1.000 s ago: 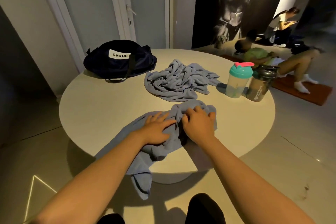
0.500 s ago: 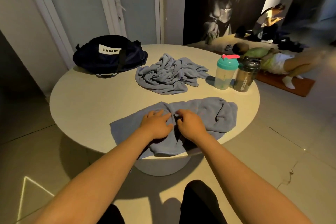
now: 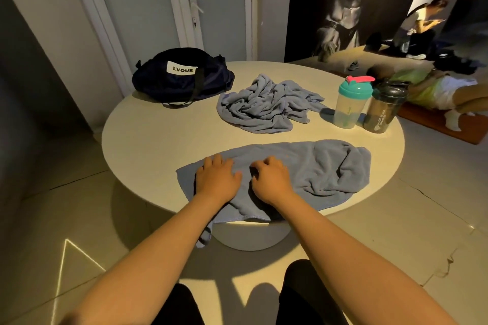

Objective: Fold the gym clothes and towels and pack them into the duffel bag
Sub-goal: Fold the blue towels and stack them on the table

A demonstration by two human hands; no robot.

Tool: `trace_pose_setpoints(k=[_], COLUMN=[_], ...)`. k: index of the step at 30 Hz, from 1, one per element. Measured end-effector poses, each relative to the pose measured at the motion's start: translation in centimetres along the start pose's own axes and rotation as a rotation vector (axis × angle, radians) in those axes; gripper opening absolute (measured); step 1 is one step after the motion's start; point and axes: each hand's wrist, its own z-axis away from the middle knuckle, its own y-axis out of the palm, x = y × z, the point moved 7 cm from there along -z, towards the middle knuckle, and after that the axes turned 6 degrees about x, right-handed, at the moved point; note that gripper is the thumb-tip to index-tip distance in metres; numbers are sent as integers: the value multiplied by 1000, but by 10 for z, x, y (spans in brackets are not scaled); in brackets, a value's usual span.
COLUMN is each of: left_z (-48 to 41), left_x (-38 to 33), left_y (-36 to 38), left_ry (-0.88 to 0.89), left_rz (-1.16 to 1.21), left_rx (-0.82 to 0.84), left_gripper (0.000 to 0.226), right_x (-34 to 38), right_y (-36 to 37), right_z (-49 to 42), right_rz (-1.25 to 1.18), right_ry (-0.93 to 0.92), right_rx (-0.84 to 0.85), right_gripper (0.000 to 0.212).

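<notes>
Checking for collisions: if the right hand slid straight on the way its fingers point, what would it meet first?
The right hand rests on the spread towel; beyond its far edge and bare table, probably the crumpled towel, depth unclear.
</notes>
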Motion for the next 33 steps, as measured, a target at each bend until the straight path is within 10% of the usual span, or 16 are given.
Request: trace_pose_setpoints(k=[7,10,14,18,25,33], left_z=[-22,-30,-44,-50,-23,-24], left_x=[43,66,92,105,103,123], left_y=[4,-12,-14,-27,4,-16], left_ry=[-5,17,12,-116,-107,-245], left_rz=[194,419,115,-178,50,27], left_rx=[218,76,178,66,172,72], left_gripper=[75,64,68,54,66,55], right_x=[16,35,63,69,74,77], right_y=[17,21,41,49,22,47], right_z=[-26,-33,-37,-50,-53,-45], right_rz=[224,138,16,54,-58,-53], right_ry=[278,173,-157,-158,-91,-242], right_rx=[371,278,241,256,-115,195], right_gripper=[71,62,47,50,27,46])
